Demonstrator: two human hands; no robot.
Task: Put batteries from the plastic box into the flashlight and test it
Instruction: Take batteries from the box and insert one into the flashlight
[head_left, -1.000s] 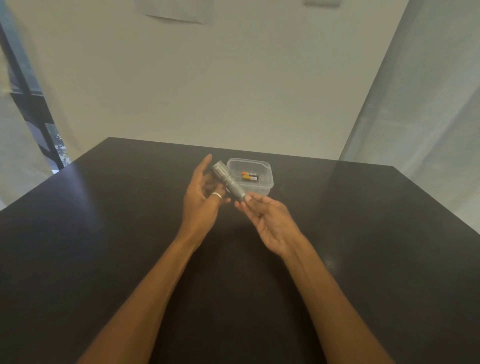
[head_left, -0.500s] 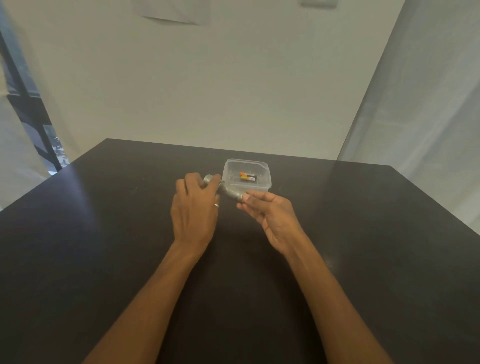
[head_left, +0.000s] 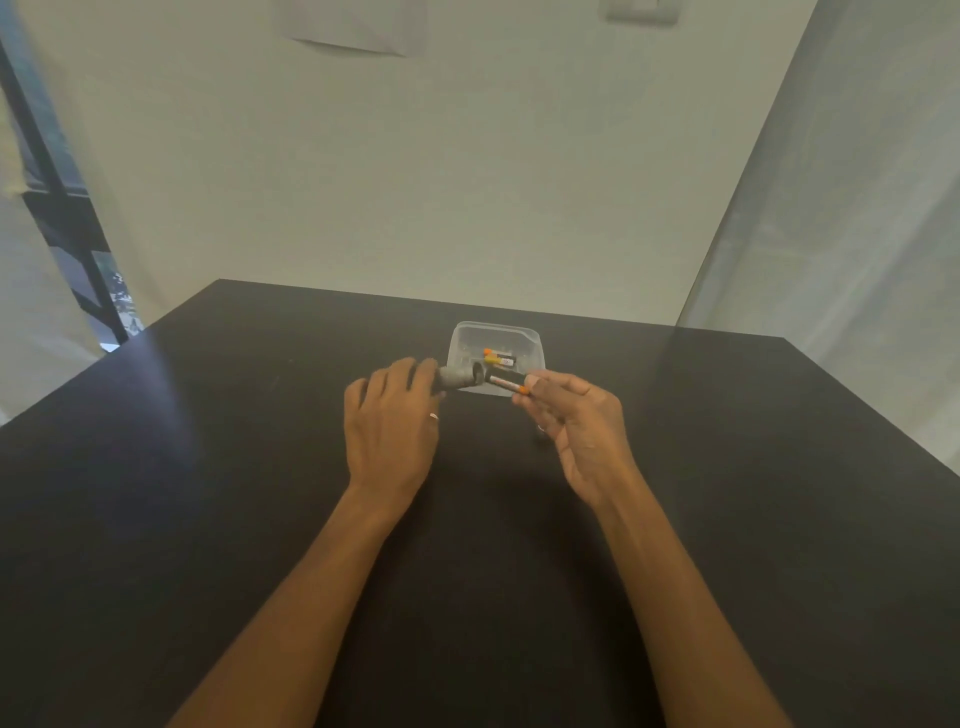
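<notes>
The left hand (head_left: 392, 415), just in front of the box (head_left: 462, 340) and to its left, has its grip curled round the flashlight (head_left: 457, 378). The flashlight's open end points right along the box's near wall. The right hand (head_left: 576, 421), in front of the box's right corner, has a pinching grip on a battery (head_left: 503, 383) by its orange end. The dark end sits at the flashlight's mouth; I cannot tell whether it is inside yet. A second battery (head_left: 498, 357) lies in the box.

The step is feeding this battery in. It looks best to hold the flashlight steady and bring the battery dead in line with the tube, since a slanted entry will likely catch on the rim. Tipping the mouth slightly upward should let the battery slide. Polarity deserves a check first. The pinch should ease only once the tube carries the battery, or it may drop to the table (head_left: 208, 493).
</notes>
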